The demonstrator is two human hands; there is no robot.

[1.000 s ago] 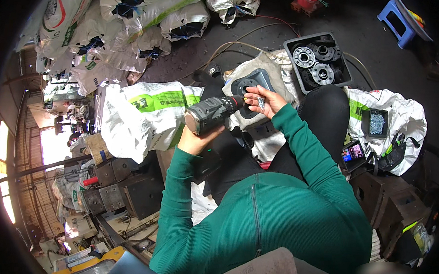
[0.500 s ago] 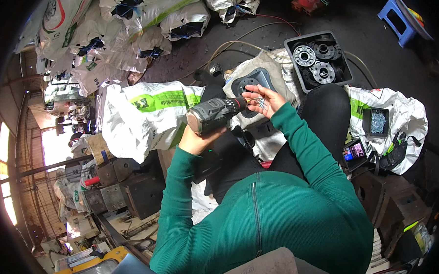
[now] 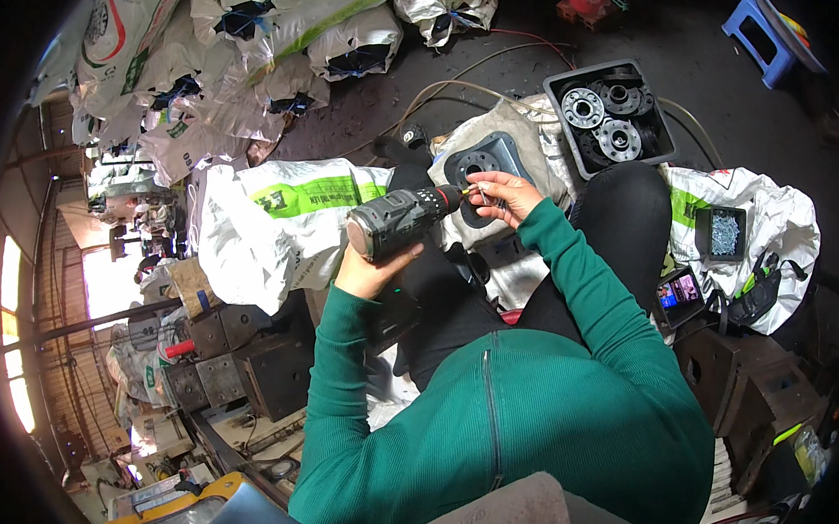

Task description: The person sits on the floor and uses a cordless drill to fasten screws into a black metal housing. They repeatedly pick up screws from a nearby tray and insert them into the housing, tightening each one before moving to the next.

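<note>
My left hand (image 3: pixel 374 271) is wrapped round a dark cordless drill (image 3: pixel 390 225), whose chuck points right. At the drill's tip, the fingers of my right hand (image 3: pixel 511 195) are pinched together around a few small silver screws (image 3: pixel 493 203), close to the yellowish bit. Beneath and just beyond my hands lies a grey-blue tray (image 3: pixel 510 154) with a dark round disc (image 3: pixel 480 160) in it, resting on a cloth-covered surface between my knees. My fingers partly cover the disc.
A dark bin (image 3: pixel 664 132) of round metal flanges (image 3: pixel 620 140) stands beyond my right knee. On a white sack (image 3: pixel 791 217) at right sits a box of small screws (image 3: pixel 724 232), near a lit phone (image 3: pixel 678 290). Stuffed sacks (image 3: pixel 354 44) fill the far left; a hose (image 3: pixel 427 92) crosses the floor.
The drill has shifted slightly left and back. My right fingers, more spread before with screws showing on them, have closed into a pinch at the bit.
</note>
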